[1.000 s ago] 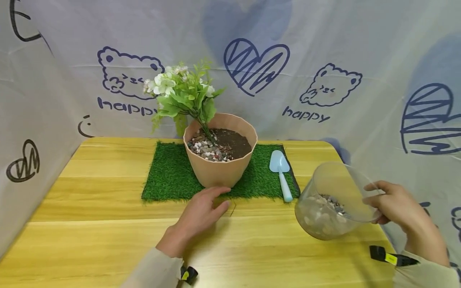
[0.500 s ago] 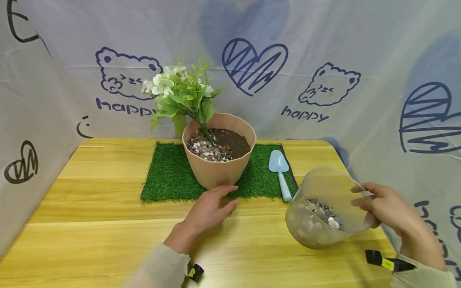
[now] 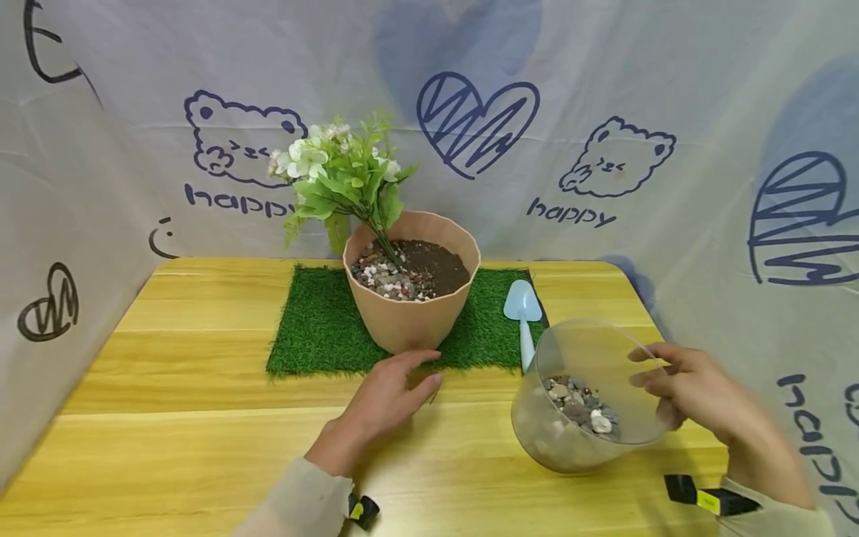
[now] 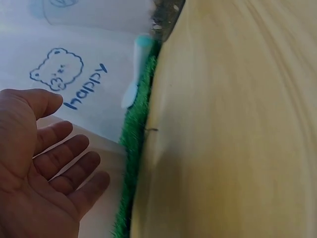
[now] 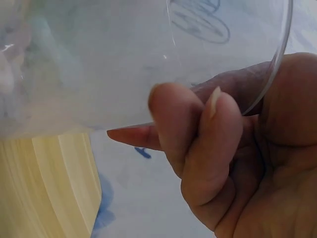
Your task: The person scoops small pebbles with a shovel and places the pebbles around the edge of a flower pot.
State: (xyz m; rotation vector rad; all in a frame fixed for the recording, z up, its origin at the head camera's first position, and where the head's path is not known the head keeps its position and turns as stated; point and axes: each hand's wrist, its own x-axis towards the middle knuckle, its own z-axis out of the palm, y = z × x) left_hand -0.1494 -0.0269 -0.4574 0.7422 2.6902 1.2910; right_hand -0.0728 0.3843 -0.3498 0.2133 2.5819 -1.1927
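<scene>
My right hand [image 3: 698, 395] grips the rim of a clear plastic container [image 3: 604, 350], which is tilted with its mouth toward that hand. Grey and white stones [image 3: 580, 406] lie inside it. In the right wrist view, curled fingers [image 5: 213, 144] hold the clear wall. My left hand [image 3: 382, 403] is at the front foot of a peach flowerpot [image 3: 409, 321], its fingers relaxed; whether they touch the pot cannot be told. A white-flowered plant [image 3: 356, 179] leans left in the pot. Pebbles [image 3: 385, 277] surround its stem, with dark soil [image 3: 439, 265] to the right.
The pot stands on a green turf mat [image 3: 322, 321] on a wooden table [image 3: 201, 432]. A light blue trowel [image 3: 522, 302] lies on the mat's right end, its handle partly behind the container. A printed cloth [image 3: 483, 45] hangs behind and at both sides.
The container has moved left and nearer to me in my right hand, showing more of the stones inside. My left hand has shifted slightly right beside the pot.
</scene>
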